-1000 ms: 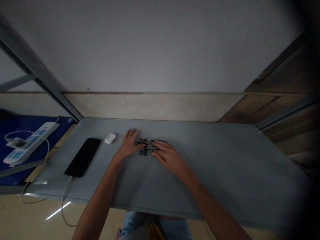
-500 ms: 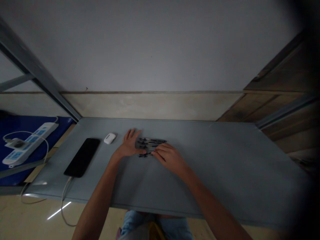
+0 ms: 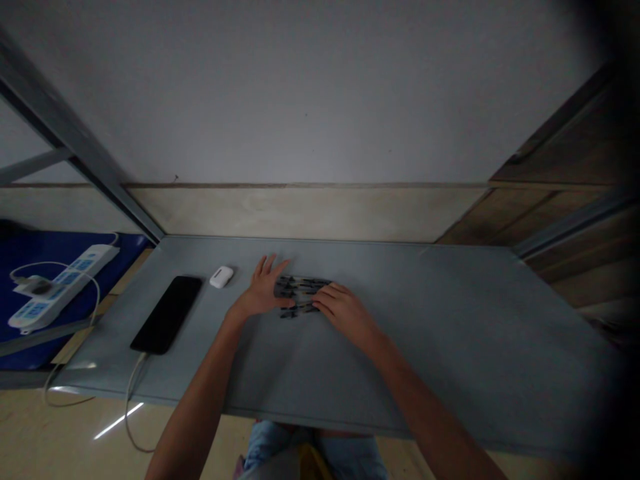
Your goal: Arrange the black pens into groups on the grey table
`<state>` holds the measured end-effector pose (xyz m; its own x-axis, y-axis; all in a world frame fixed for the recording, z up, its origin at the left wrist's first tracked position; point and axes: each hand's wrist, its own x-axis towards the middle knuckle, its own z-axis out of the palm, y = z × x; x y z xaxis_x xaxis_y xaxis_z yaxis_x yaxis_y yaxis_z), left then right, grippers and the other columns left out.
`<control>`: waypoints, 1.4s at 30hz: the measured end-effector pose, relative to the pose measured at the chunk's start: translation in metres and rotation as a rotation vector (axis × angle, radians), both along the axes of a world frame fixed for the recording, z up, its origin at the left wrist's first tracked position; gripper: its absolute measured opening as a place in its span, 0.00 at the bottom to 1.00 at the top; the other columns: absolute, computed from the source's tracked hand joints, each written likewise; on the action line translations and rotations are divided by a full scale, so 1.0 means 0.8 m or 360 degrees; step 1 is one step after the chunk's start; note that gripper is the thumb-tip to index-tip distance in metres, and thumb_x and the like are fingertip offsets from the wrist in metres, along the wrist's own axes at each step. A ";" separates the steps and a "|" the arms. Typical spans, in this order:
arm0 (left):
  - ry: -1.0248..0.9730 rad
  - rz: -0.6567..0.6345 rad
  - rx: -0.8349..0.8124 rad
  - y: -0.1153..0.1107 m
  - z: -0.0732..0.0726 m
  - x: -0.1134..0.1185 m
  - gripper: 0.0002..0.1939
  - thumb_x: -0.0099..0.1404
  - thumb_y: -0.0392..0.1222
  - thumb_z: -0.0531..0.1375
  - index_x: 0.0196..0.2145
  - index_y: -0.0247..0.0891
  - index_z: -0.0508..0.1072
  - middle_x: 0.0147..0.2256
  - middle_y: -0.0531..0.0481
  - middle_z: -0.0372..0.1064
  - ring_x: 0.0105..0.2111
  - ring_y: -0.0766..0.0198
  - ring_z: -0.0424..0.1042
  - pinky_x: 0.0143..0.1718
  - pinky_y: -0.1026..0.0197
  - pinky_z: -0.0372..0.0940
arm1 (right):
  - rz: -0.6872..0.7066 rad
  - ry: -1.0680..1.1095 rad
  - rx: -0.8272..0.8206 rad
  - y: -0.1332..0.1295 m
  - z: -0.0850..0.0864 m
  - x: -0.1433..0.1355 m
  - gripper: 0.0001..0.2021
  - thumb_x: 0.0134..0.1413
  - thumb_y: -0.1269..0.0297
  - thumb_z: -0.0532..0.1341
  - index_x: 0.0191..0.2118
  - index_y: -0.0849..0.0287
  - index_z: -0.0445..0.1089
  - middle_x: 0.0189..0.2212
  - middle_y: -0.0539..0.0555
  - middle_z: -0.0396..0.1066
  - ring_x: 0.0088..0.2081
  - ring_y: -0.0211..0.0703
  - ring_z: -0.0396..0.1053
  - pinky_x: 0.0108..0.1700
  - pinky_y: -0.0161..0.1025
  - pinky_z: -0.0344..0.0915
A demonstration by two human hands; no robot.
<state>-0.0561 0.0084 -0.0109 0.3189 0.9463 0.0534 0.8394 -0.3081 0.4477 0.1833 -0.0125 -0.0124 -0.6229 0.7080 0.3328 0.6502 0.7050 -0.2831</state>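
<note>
Several slim, dark, pen-like sticks (image 3: 300,285) lie side by side on the grey tabletop (image 3: 320,373), pointing left to right between my hands. My left hand (image 3: 263,293) is open at their left ends, its fingers spread toward the wall and its thumb touching the ends of the nearer ones. Over their right ends, my right hand (image 3: 345,310) has its fingers bent and close together, gripping near the end of one of the nearer sticks. Those fingers hide the right tips. The exact kind of stick is too small and dim to make out.
Left of my hands are a white earbud case (image 3: 221,277) and a black phone (image 3: 167,315) with a white cable (image 3: 131,393) running over the front edge. A white power strip (image 3: 65,287) lies on a blue surface further left. The wall (image 3: 320,210) rises behind the tabletop.
My right hand has slid slightly right along the sticks, and its fingers now lie further over their right ends. My left hand stays spread at the left ends. The view has shifted slightly.
</note>
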 end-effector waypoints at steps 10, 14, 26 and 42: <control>0.0017 -0.0086 -0.0037 -0.004 0.004 0.005 0.54 0.46 0.61 0.68 0.65 0.48 0.50 0.67 0.45 0.36 0.66 0.43 0.28 0.63 0.40 0.39 | 0.0010 -0.0029 0.0053 -0.001 0.006 0.000 0.07 0.58 0.71 0.60 0.33 0.58 0.76 0.32 0.55 0.70 0.38 0.45 0.65 0.42 0.42 0.66; 0.0039 -0.0059 -0.0058 -0.006 0.005 0.010 0.56 0.46 0.58 0.68 0.66 0.45 0.47 0.68 0.43 0.34 0.66 0.43 0.27 0.63 0.40 0.39 | -0.0005 0.0003 0.0025 -0.001 0.004 0.001 0.08 0.59 0.69 0.59 0.33 0.58 0.76 0.33 0.56 0.70 0.39 0.46 0.65 0.44 0.43 0.66; -0.0035 -0.0367 0.0010 -0.009 0.002 0.020 0.59 0.45 0.69 0.64 0.67 0.45 0.45 0.68 0.42 0.32 0.66 0.43 0.30 0.64 0.41 0.37 | -0.0797 0.1206 -0.0176 0.021 -0.005 0.020 0.19 0.66 0.54 0.46 0.44 0.54 0.71 0.44 0.56 0.71 0.48 0.48 0.67 0.53 0.50 0.61; 0.0022 -0.0434 0.0180 -0.005 -0.013 0.029 0.53 0.48 0.66 0.64 0.65 0.45 0.50 0.67 0.43 0.39 0.66 0.44 0.35 0.63 0.40 0.38 | -0.0730 0.0960 -0.0229 0.031 -0.029 0.014 0.18 0.64 0.52 0.47 0.43 0.54 0.70 0.44 0.57 0.70 0.50 0.50 0.65 0.57 0.52 0.57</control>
